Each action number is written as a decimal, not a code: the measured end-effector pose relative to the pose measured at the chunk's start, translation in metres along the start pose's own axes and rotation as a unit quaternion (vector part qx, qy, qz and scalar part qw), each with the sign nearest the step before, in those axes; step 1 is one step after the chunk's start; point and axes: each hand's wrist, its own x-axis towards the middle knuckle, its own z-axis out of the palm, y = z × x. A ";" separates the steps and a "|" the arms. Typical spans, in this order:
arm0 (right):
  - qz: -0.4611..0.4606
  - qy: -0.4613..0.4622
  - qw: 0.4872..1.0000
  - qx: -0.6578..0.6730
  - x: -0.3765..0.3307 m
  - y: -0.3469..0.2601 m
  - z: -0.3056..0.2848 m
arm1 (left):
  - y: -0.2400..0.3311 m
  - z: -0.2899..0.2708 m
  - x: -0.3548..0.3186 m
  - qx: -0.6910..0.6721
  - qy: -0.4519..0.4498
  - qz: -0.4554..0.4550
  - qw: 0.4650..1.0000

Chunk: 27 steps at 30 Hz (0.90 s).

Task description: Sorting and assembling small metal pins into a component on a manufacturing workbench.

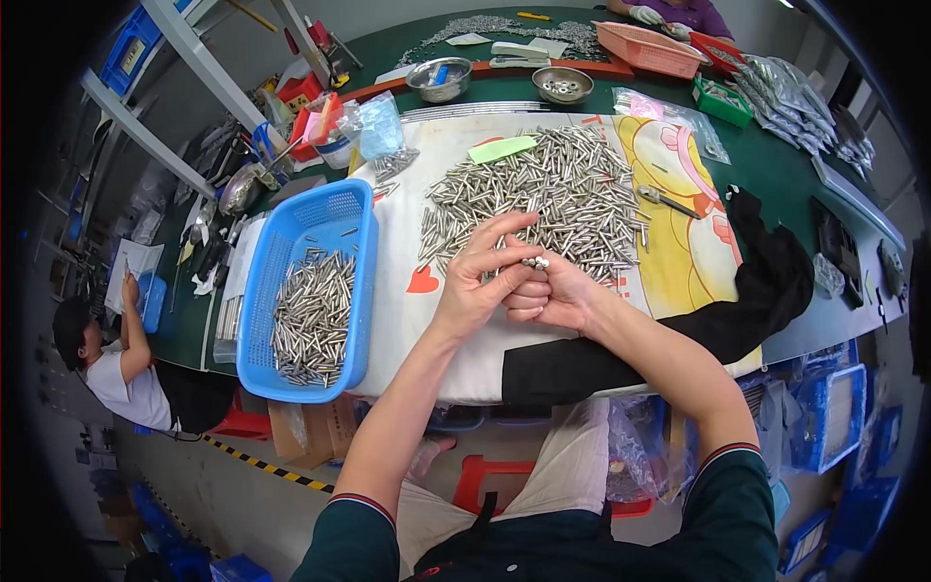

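My two hands meet over the near edge of a wide heap of small metal pins on a printed cloth. In my right hand, whose fingers are curled, is a small bunch of metal pins with their ends showing. My left hand presses thumb and fingers against that same bunch, its index finger reaching over it. How many pins lie inside the fingers is hidden. To the left stands a blue plastic basket partly filled with similar loose pins.
A light green slip lies on the heap. Calipers rest to its right, near a black cloth. Behind are two metal bowls and thin rods. One person sits left; another's gloved hands show far right.
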 end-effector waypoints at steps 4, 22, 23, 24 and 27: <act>0.011 0.015 1.000 0.001 -0.001 0.000 0.002 | 0.000 0.001 -0.001 0.004 0.003 0.001 1.000; 0.026 0.050 0.998 0.003 -0.001 0.001 0.000 | 0.001 0.001 -0.002 0.004 0.018 -0.026 0.999; 0.026 0.049 0.998 0.002 -0.001 0.001 0.001 | 0.001 0.002 -0.002 0.007 0.021 -0.026 0.999; 0.025 0.048 0.999 0.001 -0.002 0.001 0.001 | 0.001 0.002 -0.001 0.009 0.024 -0.027 0.999; 0.032 0.071 0.997 0.014 -0.001 0.001 0.003 | 0.001 0.002 -0.002 0.015 0.027 -0.028 0.999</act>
